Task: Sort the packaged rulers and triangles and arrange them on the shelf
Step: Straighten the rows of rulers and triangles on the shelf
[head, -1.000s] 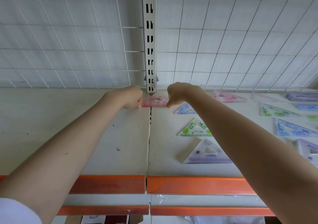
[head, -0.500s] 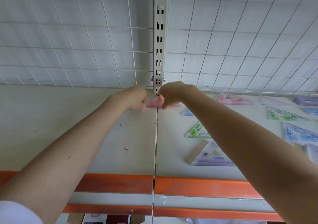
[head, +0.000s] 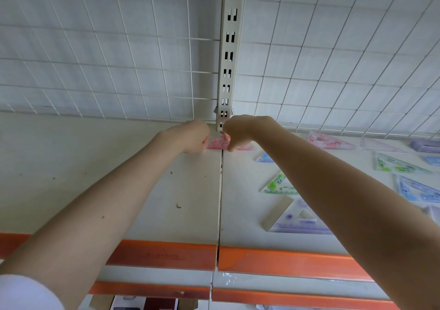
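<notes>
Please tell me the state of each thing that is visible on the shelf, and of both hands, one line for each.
left hand: fingers curled, holds the left end of the pink triangle.
right hand: fingers curled, holds the pink triangle from the right.
pink triangle: flat at the back, across the shelf seam.
green triangle: lies flat, untouched, partly hidden by the right arm.
purple triangle: lies flat near the front, untouched.
shelf: its left half carries only small crumbs.

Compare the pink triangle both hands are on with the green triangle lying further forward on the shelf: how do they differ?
The pink triangle sits at the back of the shelf, straddling the seam between panels; the green triangle lies nearer the front, wholly on the right panel. The left hand and right hand hold the pink one; the green one lies untouched. Both are flat, clear-packaged set squares.
</notes>
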`<action>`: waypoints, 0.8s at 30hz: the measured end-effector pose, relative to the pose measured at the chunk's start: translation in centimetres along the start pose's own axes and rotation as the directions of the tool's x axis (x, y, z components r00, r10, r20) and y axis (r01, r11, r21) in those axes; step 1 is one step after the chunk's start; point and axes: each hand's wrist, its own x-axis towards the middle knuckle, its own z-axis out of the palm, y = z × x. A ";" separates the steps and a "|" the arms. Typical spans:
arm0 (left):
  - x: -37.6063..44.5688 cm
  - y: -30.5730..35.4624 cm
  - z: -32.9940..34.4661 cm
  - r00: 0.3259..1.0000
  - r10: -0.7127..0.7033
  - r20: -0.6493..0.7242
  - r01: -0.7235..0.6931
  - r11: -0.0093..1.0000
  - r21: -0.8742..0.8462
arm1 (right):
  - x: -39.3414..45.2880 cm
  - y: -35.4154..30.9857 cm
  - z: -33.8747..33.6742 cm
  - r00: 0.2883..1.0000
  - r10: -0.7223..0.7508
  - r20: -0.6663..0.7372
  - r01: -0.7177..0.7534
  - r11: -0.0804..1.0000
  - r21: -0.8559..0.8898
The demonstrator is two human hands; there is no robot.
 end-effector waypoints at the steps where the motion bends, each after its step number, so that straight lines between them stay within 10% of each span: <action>1: -0.1 0.1 -0.1 1.000 0.000 0.007 0.000 1.000 0.003 | 0.0 0.0 0.0 1.000 -0.003 -0.003 0.003 1.000 0.008; 24: -0.3 1.3 -1.5 0.996 -0.023 0.090 0.021 0.999 0.028 | -3.4 2.9 0.5 0.981 0.181 0.072 -0.180 0.984 -0.016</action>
